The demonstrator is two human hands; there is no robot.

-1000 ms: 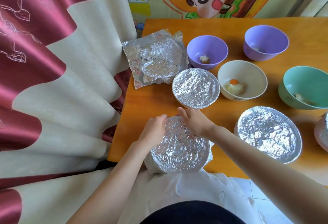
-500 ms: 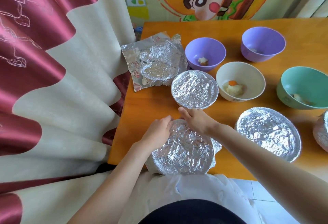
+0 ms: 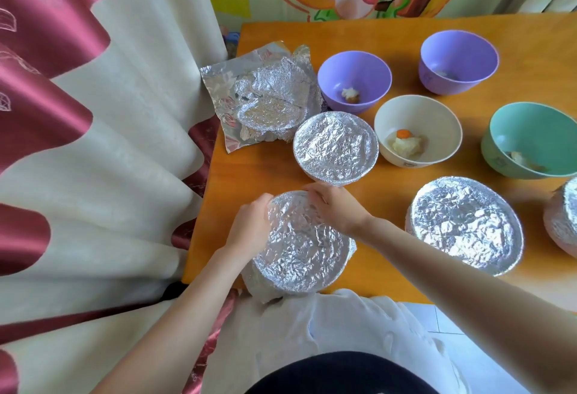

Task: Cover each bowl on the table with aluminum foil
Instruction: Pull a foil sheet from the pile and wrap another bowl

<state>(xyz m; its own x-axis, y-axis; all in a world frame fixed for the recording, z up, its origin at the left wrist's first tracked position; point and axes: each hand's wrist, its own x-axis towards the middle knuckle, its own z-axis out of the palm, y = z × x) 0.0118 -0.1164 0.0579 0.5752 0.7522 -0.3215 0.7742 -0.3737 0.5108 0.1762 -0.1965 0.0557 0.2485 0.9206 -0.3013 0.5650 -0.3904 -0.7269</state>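
While the nearest foil-covered bowl [image 3: 301, 245] sits at the table's near edge, both hands have crept further around its far rim than a second ago: the left hand [image 3: 249, 225] curls over the left side, fingers closed down on the foil, and the right hand [image 3: 335, 206] presses the far rim with fingers together. The foil top now reads as a flatter, rounder disc, so this bowl looks nearly sealed. Beyond it stand two more covered bowls [image 3: 335, 147] [image 3: 465, 225], unchanged, with a fourth partly cut off at the right edge. Farther back, the cream bowl [image 3: 418, 115], teal bowl [image 3: 530, 125] and two purple bowls [image 3: 354, 73] [image 3: 459, 53] remain open, beside spare foil sheets [image 3: 262, 100].
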